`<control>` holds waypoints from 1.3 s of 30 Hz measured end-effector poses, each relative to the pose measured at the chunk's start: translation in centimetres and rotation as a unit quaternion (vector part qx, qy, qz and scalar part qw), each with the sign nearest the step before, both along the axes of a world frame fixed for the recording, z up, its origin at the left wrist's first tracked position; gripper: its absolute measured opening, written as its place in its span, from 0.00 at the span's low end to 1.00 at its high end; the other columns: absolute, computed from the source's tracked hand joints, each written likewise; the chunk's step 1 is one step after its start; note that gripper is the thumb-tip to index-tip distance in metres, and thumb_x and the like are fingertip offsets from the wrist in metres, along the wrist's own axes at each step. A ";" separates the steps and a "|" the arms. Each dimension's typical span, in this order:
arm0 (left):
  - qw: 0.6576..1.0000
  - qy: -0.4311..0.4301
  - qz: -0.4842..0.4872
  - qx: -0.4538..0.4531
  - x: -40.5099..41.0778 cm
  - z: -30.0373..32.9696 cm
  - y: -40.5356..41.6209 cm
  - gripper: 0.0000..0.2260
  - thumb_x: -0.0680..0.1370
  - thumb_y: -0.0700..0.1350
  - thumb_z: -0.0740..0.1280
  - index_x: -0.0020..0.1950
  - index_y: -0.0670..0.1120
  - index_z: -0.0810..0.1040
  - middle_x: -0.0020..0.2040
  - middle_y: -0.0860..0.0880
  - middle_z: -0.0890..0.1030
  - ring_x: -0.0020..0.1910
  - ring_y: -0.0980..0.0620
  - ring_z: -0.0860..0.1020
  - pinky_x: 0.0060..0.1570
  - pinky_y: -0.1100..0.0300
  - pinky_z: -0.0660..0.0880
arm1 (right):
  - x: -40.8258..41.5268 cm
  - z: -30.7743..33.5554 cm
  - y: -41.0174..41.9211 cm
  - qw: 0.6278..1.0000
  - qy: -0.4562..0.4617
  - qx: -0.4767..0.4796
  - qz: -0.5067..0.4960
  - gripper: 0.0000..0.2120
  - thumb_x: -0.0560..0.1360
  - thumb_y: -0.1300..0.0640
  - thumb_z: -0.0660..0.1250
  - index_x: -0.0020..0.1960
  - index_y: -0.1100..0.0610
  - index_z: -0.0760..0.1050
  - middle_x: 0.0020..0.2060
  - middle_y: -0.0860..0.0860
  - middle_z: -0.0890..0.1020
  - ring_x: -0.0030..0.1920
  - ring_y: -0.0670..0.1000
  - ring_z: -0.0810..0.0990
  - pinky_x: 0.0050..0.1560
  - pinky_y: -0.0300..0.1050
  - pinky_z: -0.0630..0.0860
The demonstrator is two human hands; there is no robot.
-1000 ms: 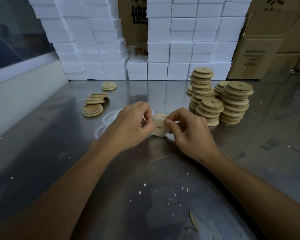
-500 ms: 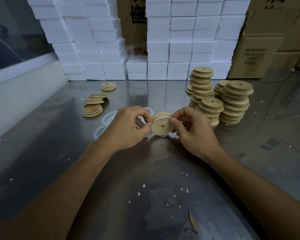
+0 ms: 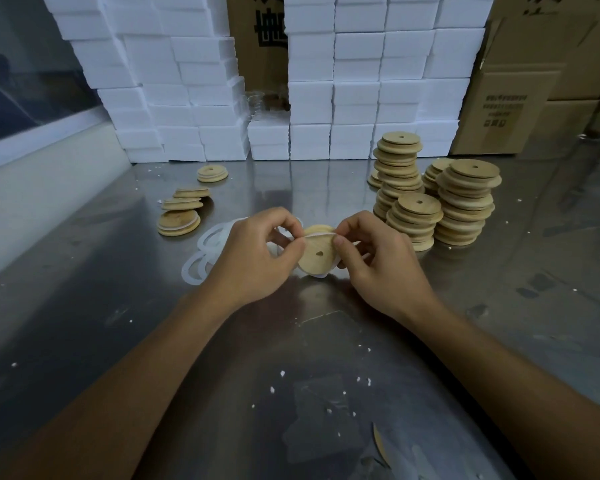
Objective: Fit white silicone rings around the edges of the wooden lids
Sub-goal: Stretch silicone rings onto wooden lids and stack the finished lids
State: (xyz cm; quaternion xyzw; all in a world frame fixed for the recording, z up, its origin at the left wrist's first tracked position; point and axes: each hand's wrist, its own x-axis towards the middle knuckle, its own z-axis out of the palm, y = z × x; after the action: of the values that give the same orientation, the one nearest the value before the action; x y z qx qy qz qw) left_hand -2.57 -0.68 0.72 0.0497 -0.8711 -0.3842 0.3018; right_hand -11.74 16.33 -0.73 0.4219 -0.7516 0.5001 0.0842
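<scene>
A round wooden lid (image 3: 317,255) with a small centre hole stands on edge just above the steel table, held between both hands. A white silicone ring (image 3: 321,233) stretches across its top edge and shows again under its lower rim. My left hand (image 3: 253,252) pinches the ring at the lid's left edge. My right hand (image 3: 378,258) pinches the ring and lid at the right edge. Loose white rings (image 3: 207,252) lie flat on the table behind my left hand. Tall stacks of bare lids (image 3: 465,202) stand to the right.
Several lids (image 3: 179,221) lie in a low pile at the left, with one more lid (image 3: 212,173) further back. White foam boxes (image 3: 361,98) and cardboard cartons (image 3: 520,109) wall off the back. White crumbs dot the steel table (image 3: 291,358).
The lid has tilted so its flat face with the hole turns toward me. Both hands have shifted slightly along its rim, and the ring now lies across the top edge.
</scene>
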 end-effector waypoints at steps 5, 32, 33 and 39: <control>0.997 0.008 -0.024 0.076 -0.2 0.0 0.8 0.08 0.77 0.42 0.71 0.41 0.53 0.78 0.46 0.53 0.82 0.43 0.51 0.84 0.33 0.47 0.82 | 0.4 0.2 0.0 0.999 0.042 0.017 0.013 0.02 0.80 0.56 0.64 0.53 0.53 0.73 0.45 0.47 0.83 0.35 0.45 0.83 0.33 0.49 0.79; 0.996 -0.028 0.016 0.088 0.0 -0.1 -0.4 0.06 0.75 0.40 0.72 0.40 0.47 0.80 0.42 0.48 0.85 0.43 0.49 0.84 0.46 0.43 0.82 | 0.2 -0.4 -0.3 0.999 -0.041 -0.009 -0.006 0.03 0.77 0.56 0.70 0.48 0.51 0.76 0.43 0.42 0.84 0.34 0.47 0.84 0.42 0.52 0.82; 0.996 -0.030 0.021 0.082 0.0 -0.1 -0.5 0.05 0.75 0.40 0.72 0.40 0.47 0.80 0.42 0.48 0.85 0.42 0.49 0.84 0.46 0.43 0.82 | 0.1 -0.4 -0.3 0.999 -0.039 -0.004 -0.007 0.04 0.76 0.57 0.71 0.48 0.51 0.76 0.42 0.42 0.84 0.34 0.46 0.84 0.42 0.50 0.81; 0.998 -0.027 0.053 -0.023 0.1 -0.2 0.1 0.08 0.73 0.41 0.74 0.42 0.53 0.77 0.48 0.54 0.83 0.46 0.55 0.82 0.45 0.56 0.82 | 0.2 -0.2 -0.2 1.000 -0.014 -0.008 -0.027 0.04 0.77 0.58 0.70 0.49 0.51 0.78 0.40 0.42 0.84 0.33 0.41 0.82 0.34 0.33 0.77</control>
State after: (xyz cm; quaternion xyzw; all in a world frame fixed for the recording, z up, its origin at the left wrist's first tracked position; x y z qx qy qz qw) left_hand -2.43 -0.56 0.50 0.0989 -0.8835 -0.3466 0.2990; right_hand -11.55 16.08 -0.97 0.3939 -0.7600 0.5090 0.0907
